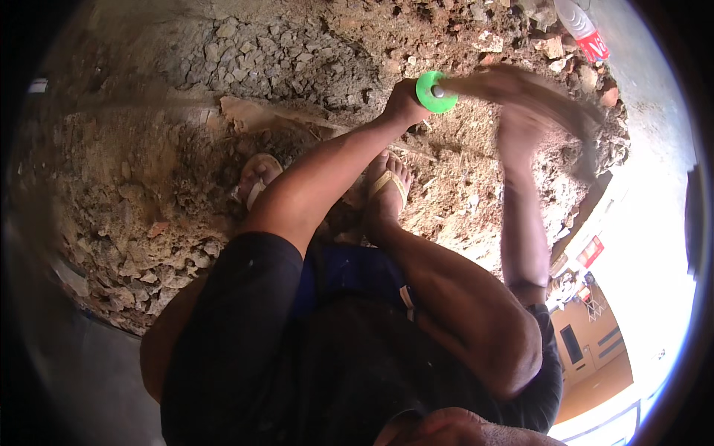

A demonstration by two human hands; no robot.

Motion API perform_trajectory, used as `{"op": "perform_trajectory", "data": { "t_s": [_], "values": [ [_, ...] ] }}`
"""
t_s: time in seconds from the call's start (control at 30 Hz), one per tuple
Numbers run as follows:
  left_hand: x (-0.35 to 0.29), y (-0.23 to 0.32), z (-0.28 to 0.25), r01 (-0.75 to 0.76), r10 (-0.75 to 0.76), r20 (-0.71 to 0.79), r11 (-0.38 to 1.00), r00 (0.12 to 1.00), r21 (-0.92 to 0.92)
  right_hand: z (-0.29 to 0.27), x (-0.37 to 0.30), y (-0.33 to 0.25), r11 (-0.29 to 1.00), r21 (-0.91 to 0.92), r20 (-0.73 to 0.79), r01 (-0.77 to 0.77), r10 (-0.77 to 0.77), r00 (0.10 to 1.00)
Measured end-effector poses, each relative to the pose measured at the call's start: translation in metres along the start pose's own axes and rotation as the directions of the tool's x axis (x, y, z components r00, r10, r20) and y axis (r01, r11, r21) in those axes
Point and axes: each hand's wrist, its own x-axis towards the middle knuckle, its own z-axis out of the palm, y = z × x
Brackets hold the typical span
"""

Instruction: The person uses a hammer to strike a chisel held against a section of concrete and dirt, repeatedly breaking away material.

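1. Brown, loose rubble (171, 178) gives rough footing; beyond, lower right, an orange wall (611, 327).
2. Hammer (550, 100), blurred, likely top-heavy; the right hand (517, 137) seems clenched round it.
3. Chisel (438, 91) over the rubble, probably stiff, weighty steel; the left hand (405, 104) grasps below its green guard (424, 97), the safer hold.

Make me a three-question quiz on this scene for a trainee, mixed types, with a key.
1. Multiple choice: what colour is the round disc at the left hand?
A) Red
B) Green
C) Blue

2. True or false: a plastic bottle lies at the upper right of the picture.

3. Short answer: which hand looks blurred, as if moving fast?

Key:
1. B
2. True
3. The right hand; the dark tool with it is blurred too.
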Motion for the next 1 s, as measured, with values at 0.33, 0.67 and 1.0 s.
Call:
{"op": "perform_trajectory", "data": {
  "t_s": [0.33, 0.67, 1.0],
  "values": [
    [-0.008, 0.002, 0.003, -0.066, 0.076, -0.066, 0.988, 0.995, 0.142, -0.107, 0.116, -0.135, 0.89, 0.423, -0.215, 0.172, -0.086, 0.973],
    [-0.01, 0.021, 0.012, 0.023, -0.024, 0.07, 1.0, 0.997, 0.012, -0.005, 0.02, -0.038, 0.82, 0.381, 0.173, -0.426, 0.39, 0.904],
    [0.006, 0.018, 0.011, 0.174, -0.233, 0.181, 0.941, 0.956, 0.291, -0.035, -0.006, -0.029, 0.55, 0.416, 0.307, -0.724, 0.665, 0.681]
  ]
}}
